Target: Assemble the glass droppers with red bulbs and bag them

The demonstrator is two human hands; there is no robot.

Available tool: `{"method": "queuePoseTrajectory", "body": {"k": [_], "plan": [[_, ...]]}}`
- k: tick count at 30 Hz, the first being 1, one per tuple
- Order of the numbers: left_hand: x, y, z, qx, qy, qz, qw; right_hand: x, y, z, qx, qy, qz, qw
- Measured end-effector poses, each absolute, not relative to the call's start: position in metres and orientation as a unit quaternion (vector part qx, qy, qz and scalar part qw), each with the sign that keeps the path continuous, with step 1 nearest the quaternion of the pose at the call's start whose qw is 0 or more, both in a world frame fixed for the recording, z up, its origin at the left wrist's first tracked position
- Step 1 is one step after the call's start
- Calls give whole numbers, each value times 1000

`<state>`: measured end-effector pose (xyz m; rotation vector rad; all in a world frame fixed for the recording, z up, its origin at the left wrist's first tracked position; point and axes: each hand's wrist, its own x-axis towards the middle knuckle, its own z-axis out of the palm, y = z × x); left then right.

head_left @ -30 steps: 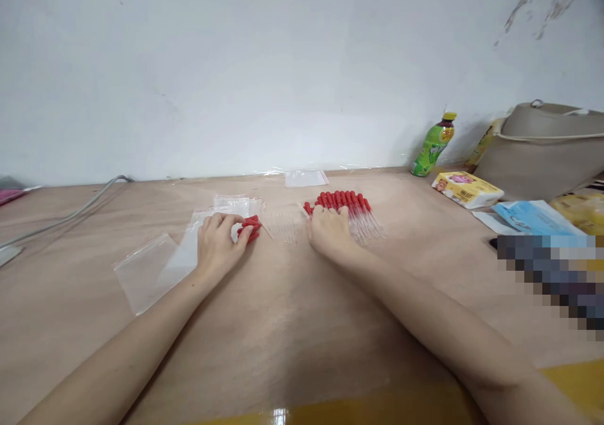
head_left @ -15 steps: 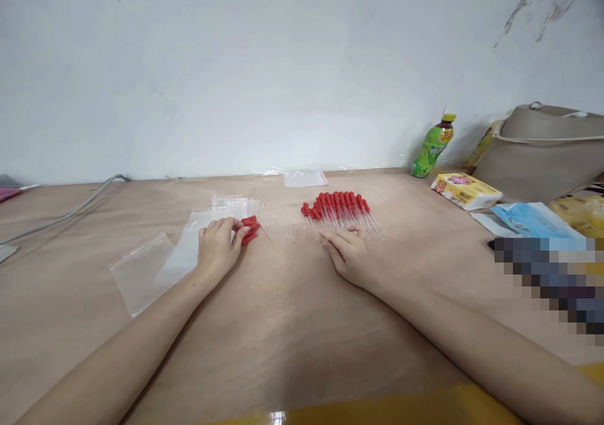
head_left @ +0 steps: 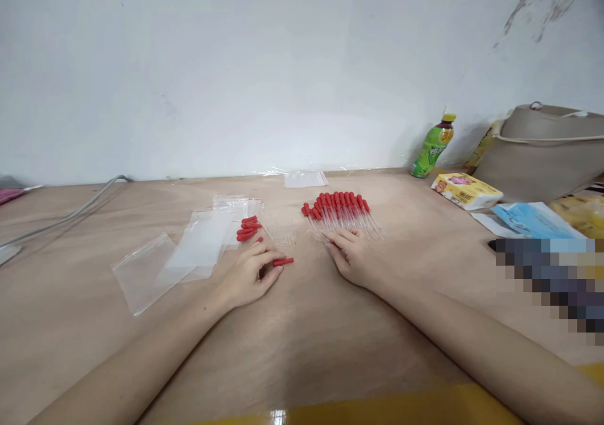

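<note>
My left hand (head_left: 255, 272) pinches a red rubber dropper bulb (head_left: 285, 262) between thumb and fingers, low over the table. Behind it lies a small heap of loose red bulbs (head_left: 246, 228). Just right of that heap is a row of clear glass tubes (head_left: 282, 228) with no bulbs on them. My right hand (head_left: 352, 258) has its fingers drawn together at the lower ends of a fan of droppers (head_left: 342, 208), red bulbs pointing away from me. Whatever its fingertips hold, if anything, is too small and clear to make out.
Clear zip bags (head_left: 193, 245) overlap left of the bulbs; another white packet (head_left: 306, 179) lies by the wall. To the right stand a green drink bottle (head_left: 431, 148), a yellow tissue pack (head_left: 467, 191), a blue packet (head_left: 533, 220) and a beige bag (head_left: 552, 154). A grey cable (head_left: 78, 208) runs at left.
My left hand has come from the bulb heap toward me and to the right, carrying one red bulb. My right hand has shifted only slightly beside the droppers.
</note>
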<state>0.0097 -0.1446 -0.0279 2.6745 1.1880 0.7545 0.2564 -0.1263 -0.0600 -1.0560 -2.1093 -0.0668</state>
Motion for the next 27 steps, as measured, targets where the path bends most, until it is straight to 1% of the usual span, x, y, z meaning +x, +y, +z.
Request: {"method": "queuePoseTrajectory", "body": {"k": [3, 8, 12, 16, 21, 27], "plan": [[13, -140, -33, 876, 398, 262, 73, 254, -128, -58, -394, -836, -25, 381], [20, -133, -42, 856, 396, 316, 108, 248, -132, -55, -382, -837, 7, 391], [24, -136, -42, 829, 417, 333, 165, 246, -137, -51, -370, -841, 32, 394], [24, -137, -43, 816, 425, 330, 212, 244, -140, -48, -361, -851, 43, 380], [24, -136, -47, 797, 409, 327, 302, 241, -140, -47, -335, -864, 77, 369], [23, -138, -51, 798, 390, 343, 305, 242, -138, -46, -310, -873, 102, 363]]}}
